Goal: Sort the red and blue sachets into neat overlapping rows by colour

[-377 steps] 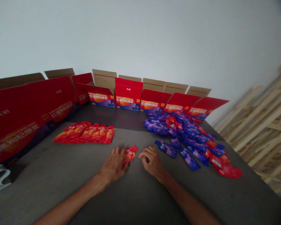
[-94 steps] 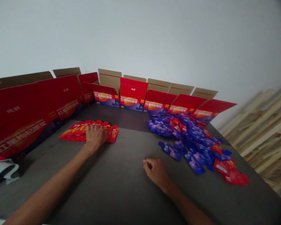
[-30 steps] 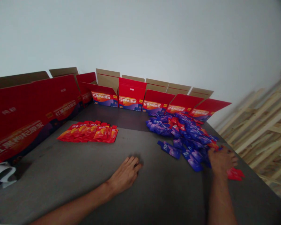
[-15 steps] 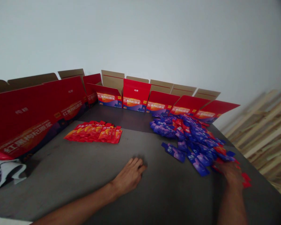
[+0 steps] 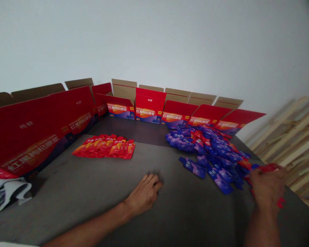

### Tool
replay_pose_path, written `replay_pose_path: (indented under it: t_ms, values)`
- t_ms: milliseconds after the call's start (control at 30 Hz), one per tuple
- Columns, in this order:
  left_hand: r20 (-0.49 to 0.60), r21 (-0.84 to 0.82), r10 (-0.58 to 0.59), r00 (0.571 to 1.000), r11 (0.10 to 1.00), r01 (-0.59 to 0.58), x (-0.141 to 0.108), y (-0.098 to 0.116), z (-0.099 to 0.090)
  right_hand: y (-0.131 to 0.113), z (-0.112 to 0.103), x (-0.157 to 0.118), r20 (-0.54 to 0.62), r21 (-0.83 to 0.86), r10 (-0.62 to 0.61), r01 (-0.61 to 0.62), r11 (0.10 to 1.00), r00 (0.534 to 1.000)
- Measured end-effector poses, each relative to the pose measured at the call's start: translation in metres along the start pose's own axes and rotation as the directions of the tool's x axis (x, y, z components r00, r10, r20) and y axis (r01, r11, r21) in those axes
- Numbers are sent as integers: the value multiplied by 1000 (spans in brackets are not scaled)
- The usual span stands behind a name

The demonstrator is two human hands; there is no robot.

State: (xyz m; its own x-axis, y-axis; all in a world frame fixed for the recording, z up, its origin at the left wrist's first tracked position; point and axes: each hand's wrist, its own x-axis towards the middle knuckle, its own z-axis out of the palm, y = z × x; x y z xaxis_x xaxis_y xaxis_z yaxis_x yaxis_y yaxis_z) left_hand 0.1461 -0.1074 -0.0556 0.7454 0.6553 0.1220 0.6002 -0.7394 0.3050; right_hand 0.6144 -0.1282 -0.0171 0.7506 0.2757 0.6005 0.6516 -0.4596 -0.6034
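My left hand (image 5: 144,193) rests on the dark table with its fingers curled together, and no item shows in it. My right hand (image 5: 269,187), a little blurred, is at the right edge of the pile, closed on a red pouch (image 5: 269,167) that sticks out past the fingers. Beside it spreads a loose pile of blue pouches (image 5: 221,147) mixed with some red ones. A separate blue pouch (image 5: 193,167) lies flat in front of the pile. Left of centre, a row of red pouches (image 5: 105,145) lies overlapping.
Open red cartons (image 5: 148,113) stand in a line along the back, and larger-looking red cartons (image 5: 41,132) line the left side. A black-and-white crumpled item (image 5: 9,192) lies at the left. Wooden slats (image 5: 293,137) stand beyond the table's right edge.
My right hand has moved up and to the right from the pile, now with a red pouch in it. My left hand has stayed nearly still.
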Motion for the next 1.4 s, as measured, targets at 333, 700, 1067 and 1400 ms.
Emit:
replay_pose_path:
  t_ms: [333,700,1067,1400]
  values:
    - [-120,-679,-217,969,729,79,10,-14,-1,-122,9,-90,444,714,-139,-256,651,885]
    - [185,-982,-144,972,-4,187,16,-13,7,-165,11,-225,765,604,-575,-633,485,290]
    - [135,-922,-172,976,339,188,2,-15,-7,-153,26,-238,608,773,-655,-150,616,448]
    - [-346,-330,-444,827,882,335,5,-58,-59,-156,18,-232,560,808,-757,-20,589,337]
